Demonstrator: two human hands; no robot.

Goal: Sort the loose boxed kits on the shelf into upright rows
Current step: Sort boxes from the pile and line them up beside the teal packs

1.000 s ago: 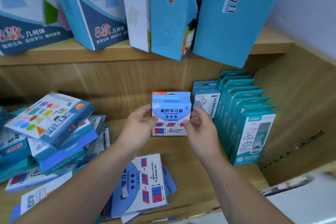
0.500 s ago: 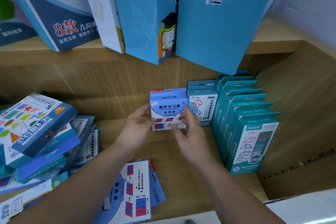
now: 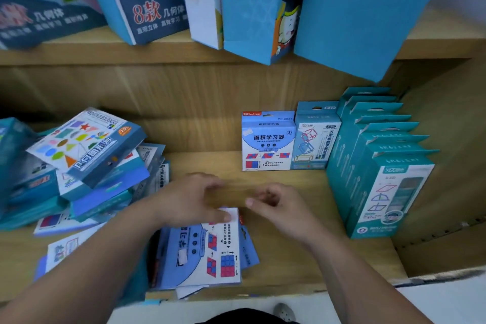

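Observation:
A light-blue boxed kit (image 3: 267, 142) stands upright at the back of the lower shelf, with nobody holding it. It touches a teal kit (image 3: 315, 137) on its right. Beyond that runs a row of several upright teal kits (image 3: 381, 166). My left hand (image 3: 194, 200) reaches over a flat-lying blue kit (image 3: 210, 247) near the front edge, one fingertip touching its top corner. My right hand (image 3: 278, 205) hovers beside it over bare wood, fingers loosely curled and holding nothing.
A messy pile of flat kits (image 3: 84, 155) fills the left of the shelf (image 3: 302, 252). Large blue boxes (image 3: 363, 13) on the upper shelf lean out over the back. The shelf's side wall (image 3: 447, 139) closes off the right.
Both hands have let go of the light-blue kit, which now stands upright beside the teal kit. They have pulled back toward the front; my left hand now touches the flat kit.

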